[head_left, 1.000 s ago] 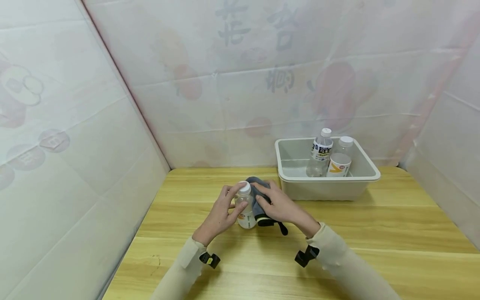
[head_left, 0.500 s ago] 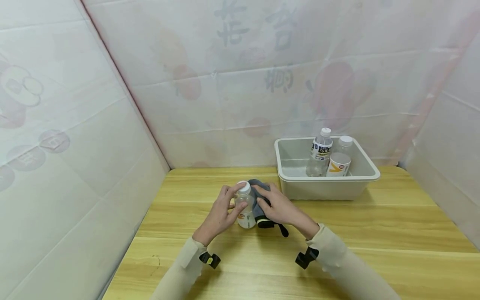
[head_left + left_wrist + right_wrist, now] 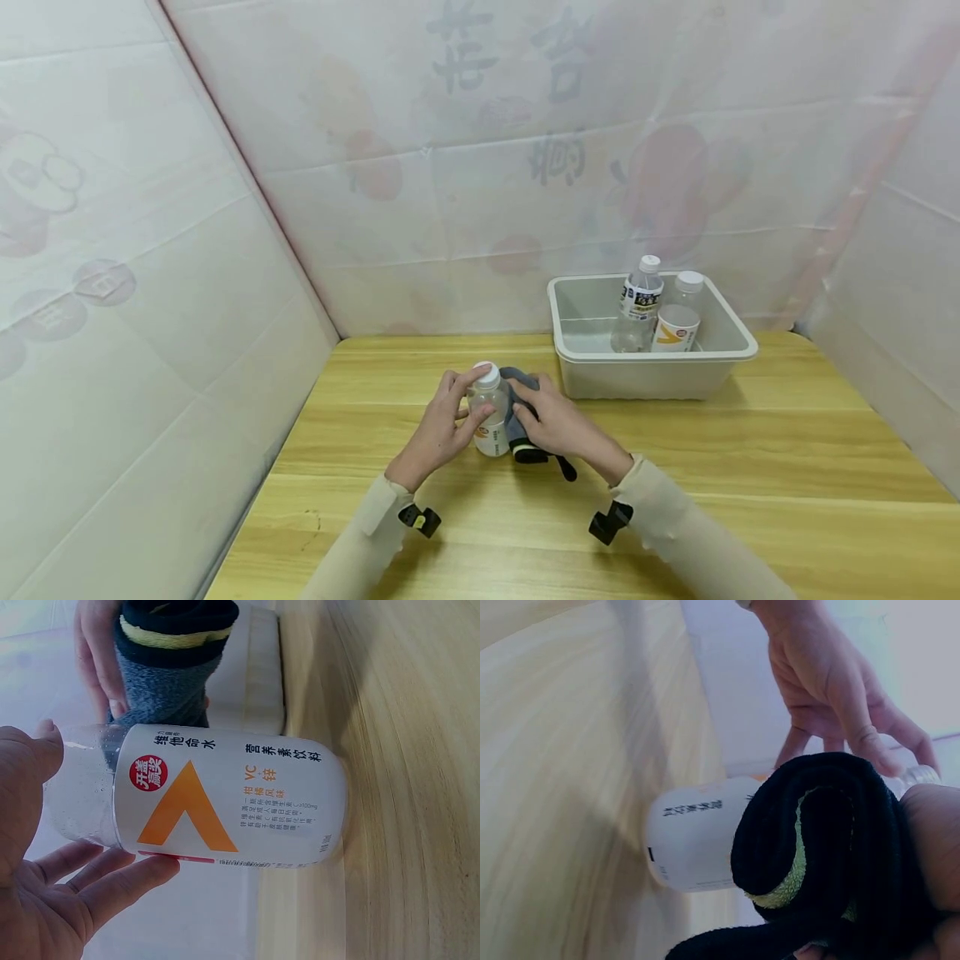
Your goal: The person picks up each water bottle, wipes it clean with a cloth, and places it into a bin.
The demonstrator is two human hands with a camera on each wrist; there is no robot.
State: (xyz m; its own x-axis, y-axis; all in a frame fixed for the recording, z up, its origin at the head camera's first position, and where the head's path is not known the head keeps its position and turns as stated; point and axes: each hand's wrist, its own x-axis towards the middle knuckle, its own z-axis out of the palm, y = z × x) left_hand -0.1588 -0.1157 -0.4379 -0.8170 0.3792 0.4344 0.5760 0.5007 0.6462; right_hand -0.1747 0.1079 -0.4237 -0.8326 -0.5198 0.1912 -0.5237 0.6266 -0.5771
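Observation:
A clear bottle with a white cap and white label point(image 3: 491, 438) stands upright on the table. My left hand point(image 3: 431, 435) grips its upper part, thumb and fingers around it and one finger on the cap. In the left wrist view the bottle point(image 3: 225, 799) shows an orange chevron on its label. My right hand point(image 3: 564, 423) holds a folded grey cloth point(image 3: 517, 430) against the bottle's right side. Dark trim with a pale yellow stripe edges the cloth point(image 3: 817, 840), seen rolled up in the right wrist view. Its dark hanging loop dangles near the tabletop.
Behind and to the right stands a light grey plastic bin point(image 3: 645, 379). Inside it are a bottle with a dark-lettered label point(image 3: 639, 307) and another with an orange mark point(image 3: 678, 321). Printed fabric walls point(image 3: 450, 208) enclose the wooden table point(image 3: 750, 533) at the back and sides.
My right hand and the cloth have slid slightly down along the bottle, toward me. The left hand and the bottle have stayed in place.

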